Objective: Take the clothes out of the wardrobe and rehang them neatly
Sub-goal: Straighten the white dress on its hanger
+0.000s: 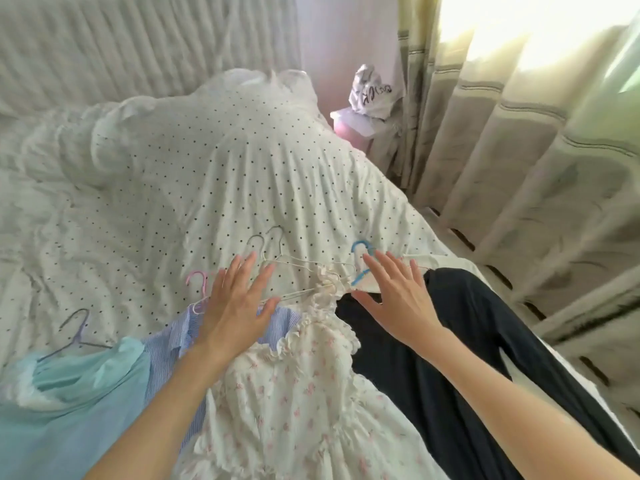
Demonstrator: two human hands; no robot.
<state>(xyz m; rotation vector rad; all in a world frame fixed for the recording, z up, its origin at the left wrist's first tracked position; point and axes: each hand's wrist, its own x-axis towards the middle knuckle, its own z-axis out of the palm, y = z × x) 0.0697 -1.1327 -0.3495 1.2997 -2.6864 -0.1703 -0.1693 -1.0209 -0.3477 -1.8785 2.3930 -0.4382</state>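
Head: flat hands [239,306] over clothes [294,393]

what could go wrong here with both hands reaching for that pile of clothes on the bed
The white wire hangers overlap above the floral dress, so lifting one may drag another along. The left hand and right hand are both open over the pile, gripping nothing. The dark garment lies near the bed's edge and could slide off.

Four garments lie side by side on hangers, hooks pointing to 12 o'clock. Aqua top [86,382] at 9 o'clock on a purple hanger [74,336]. Blue striped shirt [173,344] beside it, pink hanger [198,282]. Cream floral dress [294,393] centre, white wire hanger [294,268]. Dark garment [433,348] at 3 o'clock, blue hanger [362,252].
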